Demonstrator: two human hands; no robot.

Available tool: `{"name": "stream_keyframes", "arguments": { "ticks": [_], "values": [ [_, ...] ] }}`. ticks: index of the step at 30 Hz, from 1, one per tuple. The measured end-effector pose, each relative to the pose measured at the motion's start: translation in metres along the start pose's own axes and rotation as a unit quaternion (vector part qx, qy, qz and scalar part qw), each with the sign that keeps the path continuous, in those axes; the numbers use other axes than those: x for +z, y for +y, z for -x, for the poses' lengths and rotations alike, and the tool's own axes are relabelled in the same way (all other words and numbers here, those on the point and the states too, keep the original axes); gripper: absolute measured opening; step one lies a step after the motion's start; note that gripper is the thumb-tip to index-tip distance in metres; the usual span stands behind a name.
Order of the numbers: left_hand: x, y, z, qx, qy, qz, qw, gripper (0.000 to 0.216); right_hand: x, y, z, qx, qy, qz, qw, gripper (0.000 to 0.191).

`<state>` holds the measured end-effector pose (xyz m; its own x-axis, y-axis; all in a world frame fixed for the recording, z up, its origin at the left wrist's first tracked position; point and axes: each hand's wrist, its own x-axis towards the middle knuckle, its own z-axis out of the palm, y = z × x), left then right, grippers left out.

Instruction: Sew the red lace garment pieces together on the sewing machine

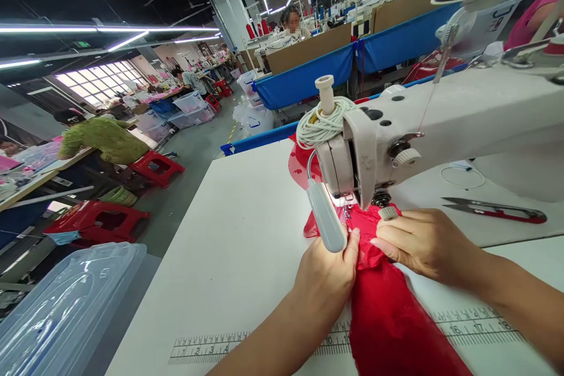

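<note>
Red fabric (388, 311) runs from the front edge of the table up under the needle area of a white sewing machine (467, 106). My left hand (328, 273) lies at the fabric's left side, just below the presser foot, its thumb pressed on the cloth and its other fingers partly hidden by the grey lamp (326, 217). On the right, my right hand (423, 241) pinches a gathered part of the same fabric between thumb and fingers. More sheer red cloth shows behind and left of the machine head.
Thread snips (496, 210) lie right of my right hand, under the machine arm. A ruler scale (207, 349) runs along the table's front. A clear plastic box (66, 305) and red stools (97, 222) stand to the left. Other people sit at workstations beyond.
</note>
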<state>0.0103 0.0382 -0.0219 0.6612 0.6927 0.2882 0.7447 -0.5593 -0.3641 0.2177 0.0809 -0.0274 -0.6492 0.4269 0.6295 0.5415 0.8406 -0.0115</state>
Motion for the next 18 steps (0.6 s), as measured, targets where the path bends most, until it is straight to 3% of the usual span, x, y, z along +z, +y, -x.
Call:
{"name": "stream_keyframes", "arguments": {
  "ticks": [11,18],
  "values": [
    [0.008,-0.001,0.004,0.0,0.034,0.009,0.999,0.036,0.002,-0.002,-0.002,0.03,0.012,0.025,0.999,0.039],
    [0.015,-0.004,0.01,-0.045,0.016,0.121,0.991,0.034,0.003,-0.002,-0.002,0.033,0.014,0.036,0.999,0.042]
  ]
}}
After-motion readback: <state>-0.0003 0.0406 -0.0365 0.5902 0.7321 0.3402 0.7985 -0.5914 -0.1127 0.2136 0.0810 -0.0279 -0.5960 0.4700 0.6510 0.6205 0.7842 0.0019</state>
